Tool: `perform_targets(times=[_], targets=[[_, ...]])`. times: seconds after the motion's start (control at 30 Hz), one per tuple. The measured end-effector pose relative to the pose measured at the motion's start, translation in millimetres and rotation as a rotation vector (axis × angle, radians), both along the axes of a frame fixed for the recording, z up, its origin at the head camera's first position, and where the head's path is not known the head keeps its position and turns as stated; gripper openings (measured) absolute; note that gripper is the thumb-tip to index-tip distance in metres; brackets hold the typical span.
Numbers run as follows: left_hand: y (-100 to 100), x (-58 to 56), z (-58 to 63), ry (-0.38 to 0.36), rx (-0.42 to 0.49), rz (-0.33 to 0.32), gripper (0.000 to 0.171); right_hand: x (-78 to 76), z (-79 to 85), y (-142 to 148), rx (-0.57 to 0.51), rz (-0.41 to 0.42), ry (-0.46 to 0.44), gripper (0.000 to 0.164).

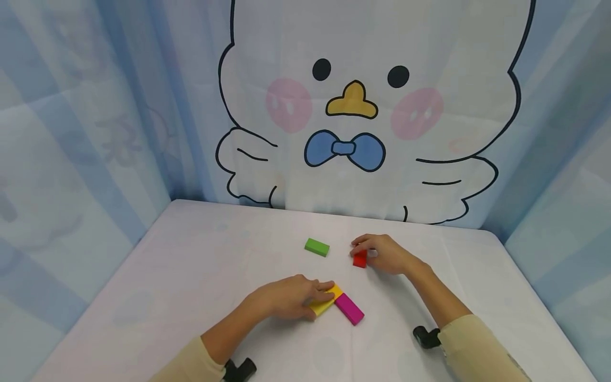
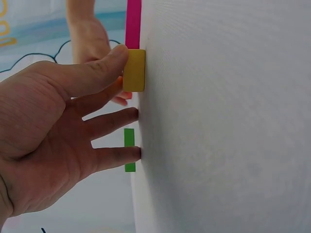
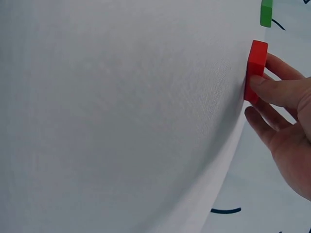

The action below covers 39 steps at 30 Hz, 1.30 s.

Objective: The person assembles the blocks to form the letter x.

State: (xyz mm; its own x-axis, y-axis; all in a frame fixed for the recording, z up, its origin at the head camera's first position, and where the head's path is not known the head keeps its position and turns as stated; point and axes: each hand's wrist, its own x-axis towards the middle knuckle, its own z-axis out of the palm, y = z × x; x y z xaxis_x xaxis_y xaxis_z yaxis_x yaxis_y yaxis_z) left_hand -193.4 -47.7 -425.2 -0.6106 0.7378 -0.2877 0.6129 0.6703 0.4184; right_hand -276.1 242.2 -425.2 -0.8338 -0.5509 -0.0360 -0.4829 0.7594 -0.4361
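Note:
My left hand point(image 1: 292, 297) holds a yellow block point(image 1: 321, 307) flat on the table, thumb on one side and index finger on the other; its remaining fingers spread and reach down to the tabletop. A magenta block point(image 1: 349, 309) lies against the yellow block's right end, at an angle to it. Farther back on the right, my right hand point(image 1: 389, 254) pinches a red block point(image 3: 256, 70) between thumb and fingers, at the table surface. A green block point(image 1: 317, 248) lies alone left of the red one, touched by neither hand. Fingers partly cover the yellow and red blocks.
All the blocks are on a white-covered table point(image 1: 191, 265). Behind it hangs a curtain point(image 1: 468, 95) with a cartoon bird print, and more curtain runs along both sides. Black wrist devices point(image 1: 426, 337) sit by the beige sleeves point(image 1: 477, 347).

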Motion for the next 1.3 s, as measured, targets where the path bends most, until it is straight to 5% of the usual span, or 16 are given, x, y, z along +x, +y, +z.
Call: perform_targets(times=[1.3], targets=[[0.9, 2.8, 2.6, 0.031, -0.022, -0.005, 0.061, 0.6, 13.4, -1.5, -0.029, -0.036, -0.019, 0.028]])
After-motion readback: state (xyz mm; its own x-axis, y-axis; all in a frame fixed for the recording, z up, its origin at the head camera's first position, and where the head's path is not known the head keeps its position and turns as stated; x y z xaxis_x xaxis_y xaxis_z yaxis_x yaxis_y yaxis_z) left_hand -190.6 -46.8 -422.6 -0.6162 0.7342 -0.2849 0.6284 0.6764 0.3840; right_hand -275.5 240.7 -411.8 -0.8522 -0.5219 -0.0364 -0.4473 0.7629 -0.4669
